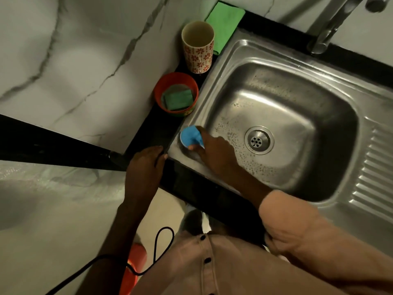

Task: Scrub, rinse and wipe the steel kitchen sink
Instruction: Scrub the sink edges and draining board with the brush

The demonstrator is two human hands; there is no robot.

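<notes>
head view: steel sink [331, 116] fills the right half of the frame, drain [259, 140] near centre, ribbed drainboard at the right edge, soap spots on the basin floor. right hand [214, 153] sits at the sink's lower-left corner, fingers curled round a blue scrubber [190, 136] pressed on the sink rim. left hand [146, 165] rests flat on the dark table [148, 133] edge just left of that corner, fingers relaxed, holding nothing. red bowl [176, 93] with a green scouring pad [178, 99] inside stands on the table left of the sink, centre frame. floral cup [198, 46] stands upright above the bowl, apart from it. green cloth [224, 22] lies flat at the top centre, behind the cup. tap [327, 28] comes in from the upper right, spout end over the sink's back rim. pink sleeve [297, 226] at lower right.
</notes>
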